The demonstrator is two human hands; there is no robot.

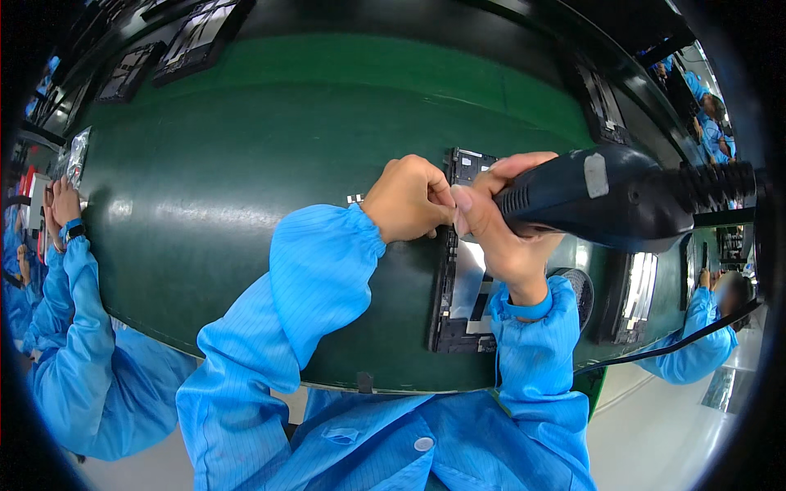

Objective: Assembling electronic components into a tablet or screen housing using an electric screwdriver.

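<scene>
My left hand (409, 199) and my right hand (509, 241) meet fingertip to fingertip above a flat, dark electronic panel (471, 270). Both are closed in a pinch; whatever lies between the fingers is too small or hidden to name. A black barcode scanner (598, 192) on a ribbed, flexible neck overlaps part of my right hand in the view. Whether the hand touches it, I cannot tell. The panel, with silver plates and a black frame, lies lengthwise on the green table, partly covered by my right hand and sleeve. A small white-and-black strip (354, 199) rests beside my left wrist.
A round dark base (575, 290) stands by my right sleeve. Another panel (634, 299) lies farther right, and several more line the far edge. A black cable (655, 352) runs at the right. Co-workers in blue sit at both sides, one with hands (63, 204) on the table's left.
</scene>
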